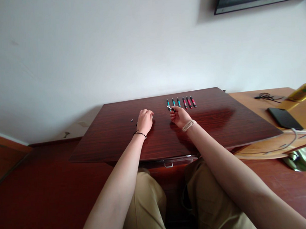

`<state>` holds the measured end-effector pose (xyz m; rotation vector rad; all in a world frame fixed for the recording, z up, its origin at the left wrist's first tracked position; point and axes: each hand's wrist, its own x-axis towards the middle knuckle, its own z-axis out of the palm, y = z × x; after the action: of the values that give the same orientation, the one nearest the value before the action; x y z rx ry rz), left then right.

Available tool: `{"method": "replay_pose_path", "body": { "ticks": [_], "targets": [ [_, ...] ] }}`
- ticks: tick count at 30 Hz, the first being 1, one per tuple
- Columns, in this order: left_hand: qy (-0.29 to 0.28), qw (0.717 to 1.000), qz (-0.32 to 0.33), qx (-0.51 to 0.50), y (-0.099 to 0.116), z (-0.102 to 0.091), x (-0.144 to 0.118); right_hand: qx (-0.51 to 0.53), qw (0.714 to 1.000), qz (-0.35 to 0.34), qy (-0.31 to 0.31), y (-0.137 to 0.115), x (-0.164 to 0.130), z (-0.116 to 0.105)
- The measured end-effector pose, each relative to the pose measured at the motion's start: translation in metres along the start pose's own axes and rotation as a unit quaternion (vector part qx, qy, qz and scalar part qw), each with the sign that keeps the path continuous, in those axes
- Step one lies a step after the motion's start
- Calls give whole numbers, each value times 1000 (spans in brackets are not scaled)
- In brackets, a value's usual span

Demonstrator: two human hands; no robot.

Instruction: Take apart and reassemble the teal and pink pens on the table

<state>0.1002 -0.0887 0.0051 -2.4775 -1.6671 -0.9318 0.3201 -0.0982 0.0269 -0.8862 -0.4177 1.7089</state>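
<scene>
My left hand (144,122) rests low over the dark wooden table (113,140), its fingers curled down and closed. Whatever is under the fingers is mostly hidden. To its left lies a tiny dark and white piece (132,120), too small to name. My right hand (180,117), palm turned partly up, pinches a slim pen (169,107) with a white end and a dark part. Just beyond that hand several pens lie in a row: teal and black ones, such as the teal pen (179,102), then pink and black ones, such as the pink pen (189,102).
A lighter wooden table (259,106) adjoins on the right. It carries a black phone (284,118) with a white cable, a coiled black cord (267,96) and a yellow can (301,92). A white wall (115,55) stands behind. A drawer handle (168,164) sits under the front edge.
</scene>
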Motion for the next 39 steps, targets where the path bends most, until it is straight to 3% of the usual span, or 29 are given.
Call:
{"method": "replay_pose_path", "body": {
  "ticks": [39],
  "targets": [
    [21,999,16,-25,-7,7,2,0,1000,-2,4,-1,-5,4]
  ]
}}
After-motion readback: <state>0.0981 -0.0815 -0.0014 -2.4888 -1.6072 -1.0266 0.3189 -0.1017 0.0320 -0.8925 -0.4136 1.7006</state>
